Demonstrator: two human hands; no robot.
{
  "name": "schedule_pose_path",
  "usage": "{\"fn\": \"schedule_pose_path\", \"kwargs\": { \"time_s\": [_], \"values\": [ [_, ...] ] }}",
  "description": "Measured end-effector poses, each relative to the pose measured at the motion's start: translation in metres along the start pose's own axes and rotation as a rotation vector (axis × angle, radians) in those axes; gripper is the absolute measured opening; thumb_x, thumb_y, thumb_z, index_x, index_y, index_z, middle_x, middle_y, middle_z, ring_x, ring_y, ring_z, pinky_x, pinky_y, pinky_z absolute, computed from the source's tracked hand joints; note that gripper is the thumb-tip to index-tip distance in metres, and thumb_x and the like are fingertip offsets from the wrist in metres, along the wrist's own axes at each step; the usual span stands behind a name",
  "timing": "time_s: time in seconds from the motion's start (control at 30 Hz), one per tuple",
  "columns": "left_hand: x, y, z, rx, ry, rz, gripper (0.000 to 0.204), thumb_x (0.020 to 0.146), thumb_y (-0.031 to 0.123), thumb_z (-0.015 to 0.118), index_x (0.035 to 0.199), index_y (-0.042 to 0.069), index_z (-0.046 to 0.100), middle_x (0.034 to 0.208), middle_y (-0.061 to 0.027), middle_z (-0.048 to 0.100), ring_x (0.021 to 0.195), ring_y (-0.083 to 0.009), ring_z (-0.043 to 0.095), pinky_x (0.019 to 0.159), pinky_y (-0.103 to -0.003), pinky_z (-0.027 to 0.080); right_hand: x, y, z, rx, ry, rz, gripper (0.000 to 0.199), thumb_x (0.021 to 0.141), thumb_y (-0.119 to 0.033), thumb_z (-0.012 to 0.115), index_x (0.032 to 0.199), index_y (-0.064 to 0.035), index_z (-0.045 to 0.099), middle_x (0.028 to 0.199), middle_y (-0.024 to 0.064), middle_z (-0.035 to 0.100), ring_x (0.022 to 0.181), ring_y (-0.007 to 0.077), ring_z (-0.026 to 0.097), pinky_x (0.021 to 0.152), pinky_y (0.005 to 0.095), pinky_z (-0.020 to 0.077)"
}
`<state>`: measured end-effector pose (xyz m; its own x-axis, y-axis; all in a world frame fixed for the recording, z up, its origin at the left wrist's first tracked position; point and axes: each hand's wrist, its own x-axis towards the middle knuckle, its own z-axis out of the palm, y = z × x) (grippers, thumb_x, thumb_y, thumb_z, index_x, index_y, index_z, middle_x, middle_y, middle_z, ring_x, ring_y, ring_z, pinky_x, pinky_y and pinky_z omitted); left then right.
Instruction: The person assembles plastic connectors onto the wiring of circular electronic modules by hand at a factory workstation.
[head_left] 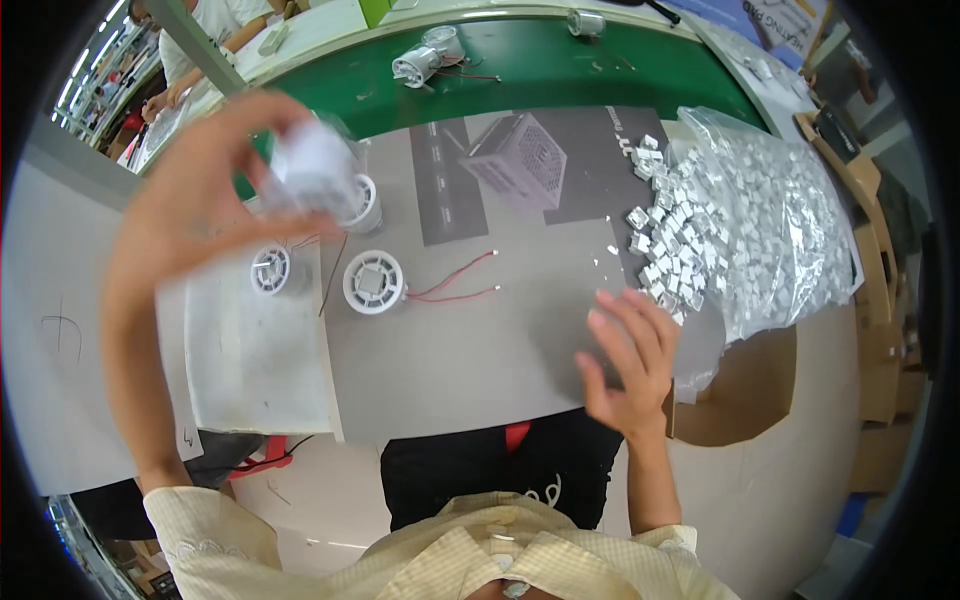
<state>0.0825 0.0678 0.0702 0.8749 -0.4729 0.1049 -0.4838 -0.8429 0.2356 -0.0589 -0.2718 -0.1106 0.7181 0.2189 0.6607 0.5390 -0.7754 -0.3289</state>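
Note:
My left hand (185, 200), blurred by motion, is raised at the upper left with fingers and thumb curled round a white cylindrical housing (315, 168). Partly behind that one is another white housing (368, 205). On the grey board (450, 370) stands a round white housing (374, 283) with a square piece in its middle; its two red wires trail right to small white plugs. A similar housing (270, 270) sits farther left. Over the board's right side, my right hand (635, 365) has its fingers apart, close to a heap of small white square pieces (675, 235).
A clear plastic bag (785, 250) full of the same pieces lies at the right, above an open cardboard box (745, 390). Across the back runs a green conveyor belt (530, 75) carrying wired white housings (425, 60) and a single one (587, 23). Another person (215, 25) sits at far left.

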Motion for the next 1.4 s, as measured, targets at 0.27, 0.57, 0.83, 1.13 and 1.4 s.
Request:
{"fn": "schedule_pose_path", "kwargs": {
  "time_s": [0.27,0.57,0.83,1.13,1.4],
  "values": [
    [-0.058,0.081,0.136,-0.572,-0.620,0.041,0.063,0.069,0.035,0.088,0.116,0.002,0.062,0.105,-0.0108,0.066,0.075,-0.0224,0.068,0.067,-0.035,0.055,0.002,-0.066,0.004,0.409,-0.269,-0.135,0.057,0.067,-0.024,0.085,0.121,-0.0128,0.069,0.125,0.0110,0.064,0.104,0.0330,0.062,0.089,0.0432,0.0494],
    [-0.068,0.070,0.157,-1.065,-0.502,-0.177,0.057,0.081,0.023,0.084,0.126,0.003,0.057,0.111,-0.0081,0.065,0.072,-0.0120,0.065,0.061,-0.026,0.054,-0.002,-0.058,0.016,0.485,-0.262,0.162,0.068,0.074,-0.023,0.084,0.134,-0.0052,0.058,0.126,0.0136,0.063,0.106,0.0350,0.061,0.092,0.0417,0.0493],
    [-0.055,0.073,0.164,-1.071,-0.697,-0.337,0.056,0.080,0.033,0.084,0.123,0.008,0.059,0.101,-0.0021,0.065,0.074,-0.0095,0.053,0.070,-0.027,0.043,-0.003,-0.050,0.017,0.501,-0.281,0.182,0.069,0.071,-0.026,0.085,0.132,-0.0053,0.060,0.124,0.0121,0.065,0.107,0.0339,0.061,0.094,0.0424,0.0479],
    [-0.078,0.124,0.185,-0.196,0.021,0.451,0.048,0.076,0.019,0.075,0.118,0.003,0.059,0.111,-0.0098,0.058,0.110,-0.0271,0.053,0.099,-0.041,0.038,0.049,0.063,0.008,-0.498,-0.098,0.214,0.030,0.085,-0.016,0.075,0.112,-0.0043,0.068,0.110,0.0117,0.066,0.105,0.0323,0.056,0.092,0.0435,0.0441],
    [-0.061,0.094,0.189,0.168,0.093,0.432,0.036,0.068,0.003,0.068,0.104,0.000,0.062,0.095,-0.0109,0.059,0.095,-0.0259,0.057,0.096,-0.039,0.041,0.067,0.090,0.015,-0.381,-0.165,0.215,0.024,0.089,-0.015,0.071,0.110,-0.0040,0.071,0.105,0.0098,0.067,0.102,0.0268,0.060,0.089,0.0382,0.0465]
  ]
}}
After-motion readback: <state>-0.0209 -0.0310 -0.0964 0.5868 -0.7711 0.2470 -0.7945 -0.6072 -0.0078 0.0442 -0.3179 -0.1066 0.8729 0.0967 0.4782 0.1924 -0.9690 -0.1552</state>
